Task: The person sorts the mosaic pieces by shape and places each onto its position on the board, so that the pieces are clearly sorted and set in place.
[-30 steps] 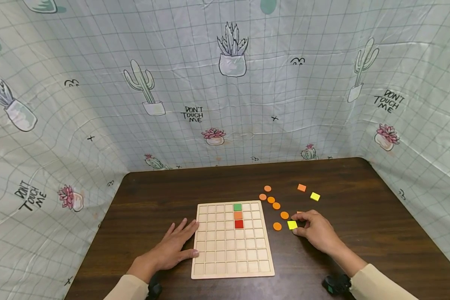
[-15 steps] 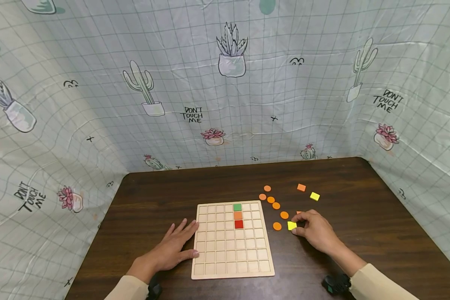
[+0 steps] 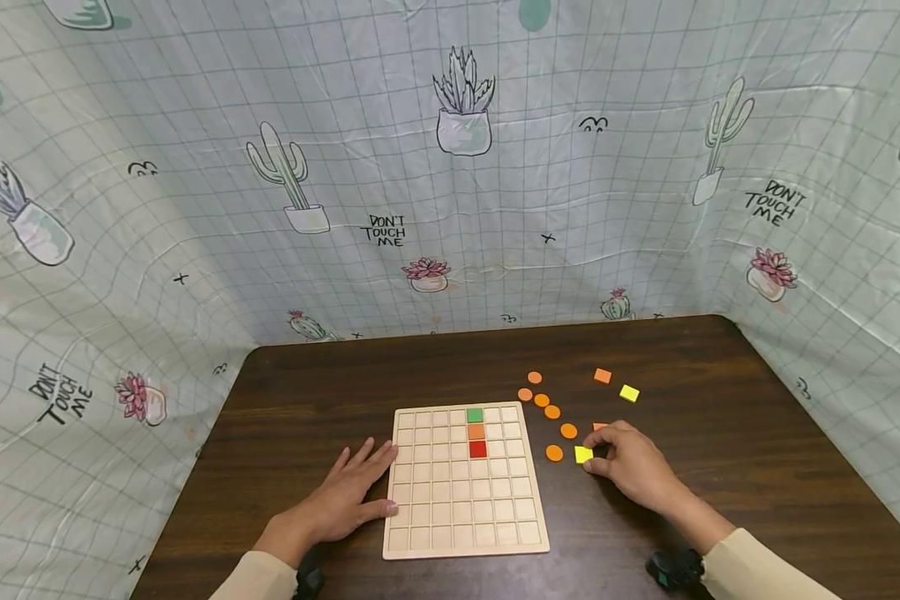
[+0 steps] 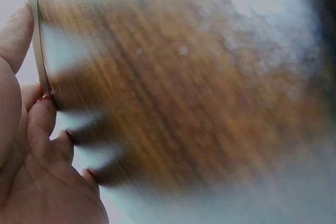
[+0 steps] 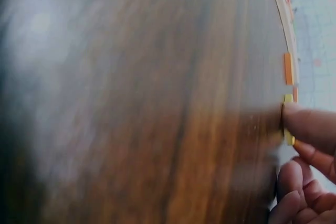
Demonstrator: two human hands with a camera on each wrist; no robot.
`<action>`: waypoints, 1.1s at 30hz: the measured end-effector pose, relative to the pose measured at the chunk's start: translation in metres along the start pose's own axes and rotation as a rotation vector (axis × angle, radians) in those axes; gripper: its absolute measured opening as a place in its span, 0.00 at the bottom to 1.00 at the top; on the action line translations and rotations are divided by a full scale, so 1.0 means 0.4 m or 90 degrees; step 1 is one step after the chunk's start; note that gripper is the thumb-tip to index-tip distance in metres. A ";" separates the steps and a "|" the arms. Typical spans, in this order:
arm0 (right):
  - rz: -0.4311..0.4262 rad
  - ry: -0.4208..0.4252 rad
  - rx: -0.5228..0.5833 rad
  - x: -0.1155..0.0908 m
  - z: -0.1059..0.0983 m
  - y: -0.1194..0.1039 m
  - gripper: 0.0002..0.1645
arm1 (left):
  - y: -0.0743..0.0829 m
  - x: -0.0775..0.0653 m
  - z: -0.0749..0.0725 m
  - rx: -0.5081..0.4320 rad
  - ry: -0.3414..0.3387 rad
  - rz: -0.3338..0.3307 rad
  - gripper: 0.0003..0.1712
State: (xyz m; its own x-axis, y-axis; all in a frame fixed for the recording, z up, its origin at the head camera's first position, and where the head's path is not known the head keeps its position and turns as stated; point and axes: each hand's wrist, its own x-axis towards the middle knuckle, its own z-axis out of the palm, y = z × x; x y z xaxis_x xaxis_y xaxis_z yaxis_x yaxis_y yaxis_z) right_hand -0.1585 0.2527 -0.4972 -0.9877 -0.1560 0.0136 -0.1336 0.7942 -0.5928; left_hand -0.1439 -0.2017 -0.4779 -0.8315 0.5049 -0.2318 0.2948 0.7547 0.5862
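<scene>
A pale wooden board (image 3: 461, 500) with a grid of square cells lies on the dark table. Against its left edge rests my left hand (image 3: 341, 500), fingers spread and thumb on the rim; the left wrist view shows the fingertips (image 4: 44, 114) by that edge. To the right of the board, my right hand (image 3: 637, 467) pinches a yellow square tile (image 3: 582, 455) between thumb and finger, low at the tabletop. In the right wrist view, the thumb (image 5: 310, 124) touches the tile's side (image 5: 288, 135). An orange tile (image 3: 599, 427) behind the fingers is partly hidden.
Set in one column of the board are a green tile (image 3: 475, 415), an orange tile (image 3: 476, 432) and a red tile (image 3: 477, 449). Several orange discs (image 3: 552, 412) lie off its right side. Farther back are another orange square (image 3: 603, 377) and a yellow square (image 3: 629, 393).
The yellow tile has shifted very slightly toward me, with the right thumb and finger still at it. My left hand and the board have stayed in place.
</scene>
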 end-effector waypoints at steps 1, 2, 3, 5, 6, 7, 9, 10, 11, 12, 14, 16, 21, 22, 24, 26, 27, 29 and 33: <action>-0.003 0.000 0.003 -0.001 -0.001 0.000 0.11 | 0.000 0.000 0.000 0.000 0.000 0.000 0.50; -0.005 0.001 0.007 -0.001 -0.002 -0.001 0.11 | 0.000 0.000 0.000 0.000 0.001 -0.001 0.50; -0.004 0.000 0.017 -0.002 -0.004 -0.001 0.11 | 0.000 0.000 0.001 0.000 0.001 -0.001 0.50; -0.002 0.003 0.039 -0.002 -0.008 -0.001 0.11 | -0.001 0.001 0.002 -0.001 0.002 -0.003 0.50; 0.002 0.006 0.050 -0.003 -0.009 0.000 0.12 | -0.001 0.001 0.002 -0.002 0.002 -0.004 0.50; 0.007 0.009 0.061 -0.003 -0.012 0.001 0.12 | -0.001 0.000 0.002 -0.003 0.002 -0.005 0.50; 0.016 0.017 0.076 -0.003 -0.016 0.003 0.13 | -0.002 0.000 0.003 -0.004 0.002 -0.006 0.50; 0.018 0.022 0.078 -0.003 -0.017 0.004 0.14 | -0.002 0.000 0.003 -0.004 0.002 -0.006 0.50; 0.023 0.025 0.079 -0.004 -0.018 0.005 0.14 | -0.003 0.000 0.004 -0.005 0.002 -0.006 0.50; 0.025 0.029 0.081 -0.004 -0.019 0.007 0.15 | -0.004 0.001 0.004 -0.006 0.002 -0.005 0.50; 0.027 0.037 0.083 -0.005 -0.021 0.010 0.15 | -0.004 0.001 0.004 -0.004 0.002 -0.002 0.50; 0.027 0.043 0.085 -0.007 -0.022 0.012 0.16 | -0.005 0.002 0.004 -0.002 0.002 -0.001 0.50; 0.038 0.041 0.094 -0.012 -0.019 0.015 0.17 | -0.010 0.002 0.005 -0.002 0.000 0.000 0.50; 0.039 0.040 0.096 -0.013 -0.019 0.014 0.17 | -0.010 0.002 0.005 -0.003 -0.001 0.001 0.50; 0.038 0.038 0.100 -0.013 -0.017 0.015 0.17 | -0.012 0.002 0.006 -0.008 0.001 0.004 0.51; 0.035 0.042 0.098 -0.012 -0.017 0.015 0.17 | -0.015 0.002 0.007 -0.015 0.004 0.010 0.51; 0.035 0.044 0.098 -0.012 -0.018 0.015 0.17 | -0.017 0.003 0.008 -0.018 0.006 0.012 0.51; 0.034 0.047 0.095 -0.011 -0.018 0.015 0.16 | -0.021 0.006 0.010 -0.023 0.008 0.016 0.51; 0.028 0.052 0.101 -0.009 -0.021 0.016 0.15 | -0.021 0.009 0.008 -0.020 0.005 0.014 0.52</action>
State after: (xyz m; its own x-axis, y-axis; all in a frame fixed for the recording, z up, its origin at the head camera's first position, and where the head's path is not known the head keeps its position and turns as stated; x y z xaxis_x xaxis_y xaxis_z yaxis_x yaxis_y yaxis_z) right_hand -0.1564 0.2633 -0.4942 -0.9965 -0.0692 0.0459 -0.0812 0.6958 -0.7136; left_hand -0.1478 -0.2046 -0.4862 -0.8284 0.5183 -0.2125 0.2988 0.7297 0.6151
